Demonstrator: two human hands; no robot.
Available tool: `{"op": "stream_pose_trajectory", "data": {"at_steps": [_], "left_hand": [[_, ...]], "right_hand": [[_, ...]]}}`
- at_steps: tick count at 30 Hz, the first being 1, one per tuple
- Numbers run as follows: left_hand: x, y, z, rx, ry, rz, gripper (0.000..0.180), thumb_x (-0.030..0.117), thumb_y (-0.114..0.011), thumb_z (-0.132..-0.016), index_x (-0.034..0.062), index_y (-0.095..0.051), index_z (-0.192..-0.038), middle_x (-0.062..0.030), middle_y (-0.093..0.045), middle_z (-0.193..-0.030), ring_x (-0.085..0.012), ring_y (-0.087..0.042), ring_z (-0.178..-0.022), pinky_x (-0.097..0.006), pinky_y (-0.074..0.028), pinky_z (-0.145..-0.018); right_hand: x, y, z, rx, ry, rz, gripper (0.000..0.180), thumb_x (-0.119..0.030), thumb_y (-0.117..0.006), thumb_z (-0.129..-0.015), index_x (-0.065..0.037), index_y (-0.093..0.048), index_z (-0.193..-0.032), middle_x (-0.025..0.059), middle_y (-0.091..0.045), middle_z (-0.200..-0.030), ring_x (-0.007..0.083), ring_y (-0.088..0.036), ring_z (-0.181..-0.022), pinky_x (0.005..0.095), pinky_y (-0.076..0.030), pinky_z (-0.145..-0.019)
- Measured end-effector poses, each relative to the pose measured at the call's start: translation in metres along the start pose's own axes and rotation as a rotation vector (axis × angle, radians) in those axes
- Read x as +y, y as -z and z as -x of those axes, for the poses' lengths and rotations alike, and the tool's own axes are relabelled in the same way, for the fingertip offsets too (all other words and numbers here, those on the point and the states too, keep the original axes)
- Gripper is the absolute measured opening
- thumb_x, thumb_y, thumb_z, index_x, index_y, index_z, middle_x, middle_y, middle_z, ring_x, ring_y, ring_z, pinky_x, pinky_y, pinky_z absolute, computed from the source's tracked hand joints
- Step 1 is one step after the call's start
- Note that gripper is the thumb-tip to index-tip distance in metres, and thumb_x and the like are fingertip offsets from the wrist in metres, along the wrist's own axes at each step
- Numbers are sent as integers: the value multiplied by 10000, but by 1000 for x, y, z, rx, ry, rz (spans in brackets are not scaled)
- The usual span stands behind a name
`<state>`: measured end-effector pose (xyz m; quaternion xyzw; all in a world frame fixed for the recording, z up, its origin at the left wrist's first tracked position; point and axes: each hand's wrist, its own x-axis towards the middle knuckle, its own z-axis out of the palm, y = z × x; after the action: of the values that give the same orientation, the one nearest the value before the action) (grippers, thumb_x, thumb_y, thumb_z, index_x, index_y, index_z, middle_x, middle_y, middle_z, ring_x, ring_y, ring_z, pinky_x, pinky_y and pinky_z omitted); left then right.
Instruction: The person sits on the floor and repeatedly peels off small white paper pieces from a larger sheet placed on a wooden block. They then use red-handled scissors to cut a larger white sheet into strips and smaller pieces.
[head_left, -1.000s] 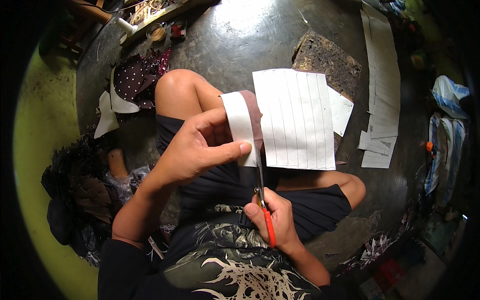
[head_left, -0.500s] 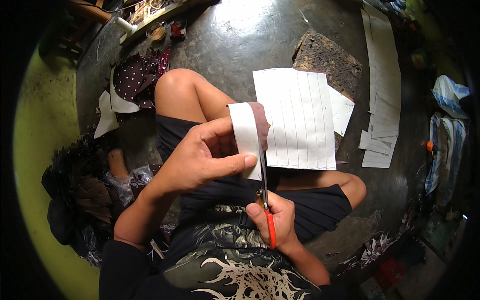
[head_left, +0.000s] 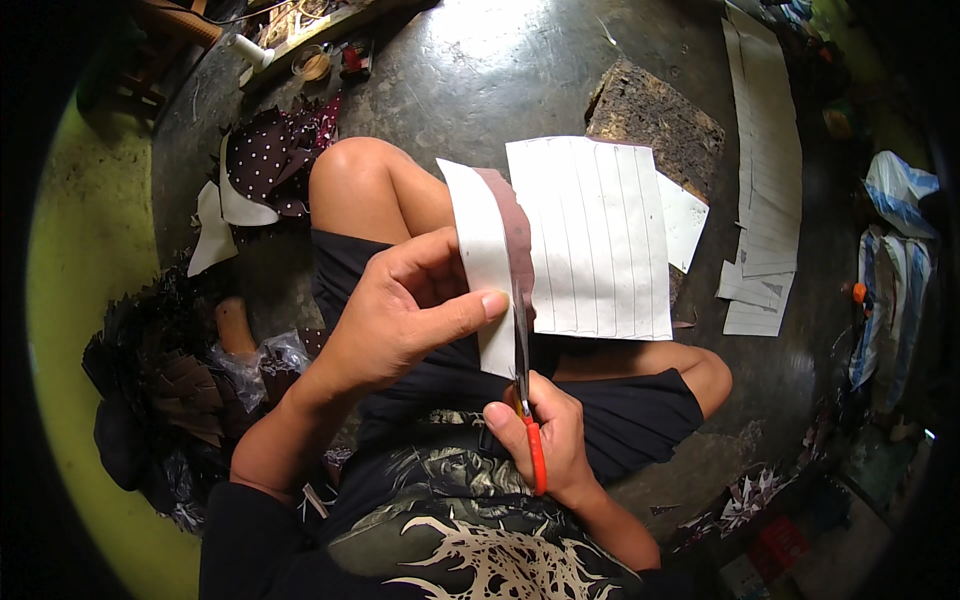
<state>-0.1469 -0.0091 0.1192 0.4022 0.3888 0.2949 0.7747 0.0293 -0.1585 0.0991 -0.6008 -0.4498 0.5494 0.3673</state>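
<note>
My left hand [head_left: 400, 305] pinches a white strip [head_left: 478, 230], thumb on its face and fingers behind it. A brown layer [head_left: 517, 235] of thin material shows along the strip's right side, its outer edge wavy. In my right hand [head_left: 550, 435] are scissors [head_left: 534, 450] with red handles. Their dark blades point away from me and lie along the strip's right edge, over the brown layer. A white sheet [head_left: 595, 240] with drawn lines lies just right of the strip, beyond my crossed legs.
A rough dark board [head_left: 655, 125] lies partly under the lined sheet. Long lined white pieces [head_left: 765, 170] are on the floor at right, near plastic bags [head_left: 890, 290]. At left are polka-dot scraps [head_left: 270, 160] and a heap of dark offcuts [head_left: 175, 400]. A thread spool [head_left: 252, 52] stands far left.
The strip's far end now reaches further away and leans left, with more of it and the brown layer showing. The scissors have come slightly nearer to me.
</note>
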Motion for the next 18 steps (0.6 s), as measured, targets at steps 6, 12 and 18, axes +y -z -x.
{"op": "stream_pose_trajectory", "data": {"at_steps": [6,12,18], "left_hand": [[-2,-4,6,-25,40,-22,572,40,-807,-973,-12,-579,-1495,-99,-761,-1213,-206,-761,-1101,-365,-619,-1000],[0,-6,9,-55,3,-3,481,24,-775,-1010,-23,-620,-1462,-37,-734,-1262,-118,-686,-1164,-304,-542,-1042],[3,-4,12,-67,42,13,481,26,-777,-1012,-16,-622,-1465,-36,-730,-1261,-117,-684,-1165,-312,-544,-1033]], "right_hand": [[-1,-2,-2,33,-15,-30,393,-291,-824,-998,-21,-575,-857,109,-547,-724,221,-508,-643,372,-462,-624],[3,-4,-1,52,23,-12,382,-271,-831,-990,-23,-596,-820,100,-581,-681,204,-549,-589,366,-468,-589],[6,-7,2,84,53,-18,394,-208,-850,-974,-22,-582,-753,95,-571,-645,180,-533,-540,345,-450,-545]]}}
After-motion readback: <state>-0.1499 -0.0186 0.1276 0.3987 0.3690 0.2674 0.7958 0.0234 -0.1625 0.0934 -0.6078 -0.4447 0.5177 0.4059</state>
